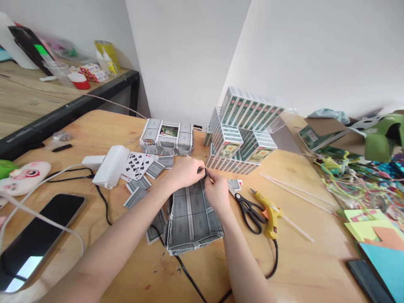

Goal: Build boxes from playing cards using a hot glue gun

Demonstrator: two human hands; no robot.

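A grey open box (195, 206) built from patterned playing cards stands on the table in front of me. At its far end my left hand (188, 170) is closed, fingers curled near the rim. Close beside it, my right hand (217, 189) pinches at the far right corner. A small dark piece shows between the fingertips of both hands; its kind is too small to tell. Black-handled scissors (251, 212) and a yellow hot glue gun (268, 213) lie right of the box. Loose playing cards (139, 164) are spread to its left.
Behind the hands sit a second card-covered box (167, 138) and stacked card packs (240, 130). A white power strip (110, 167) and a phone (41, 235) lie left. Clear glue sticks (296, 191), coloured paper (378, 235) and craft scraps are on the right. Black cables cross the front.
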